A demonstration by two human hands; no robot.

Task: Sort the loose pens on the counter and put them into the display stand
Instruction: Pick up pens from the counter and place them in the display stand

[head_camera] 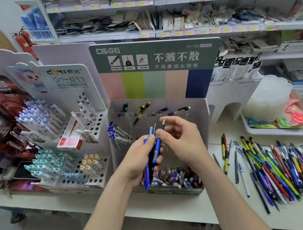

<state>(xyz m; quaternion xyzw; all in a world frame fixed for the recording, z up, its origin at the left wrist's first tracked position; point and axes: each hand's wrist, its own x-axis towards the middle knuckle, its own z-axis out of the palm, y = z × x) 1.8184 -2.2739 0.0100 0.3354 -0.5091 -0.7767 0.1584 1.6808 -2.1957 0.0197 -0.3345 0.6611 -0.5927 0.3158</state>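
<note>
Your left hand (140, 156) grips a bundle of pens (157, 147) (blue and black, tips pointing up) over the display stand (161, 81). Your right hand (185, 141) is curled and pinches a thin dark pen (163, 124) between thumb and forefinger, with the thumb touching the bundle. The loose pens (288, 168) lie heaped on the counter (192, 208), right of the stand. In the stand there are a few pens in the far compartments and blue-capped ones at left; the near row is packed. A white pen rack (95, 122) sits just left of it.
</note>
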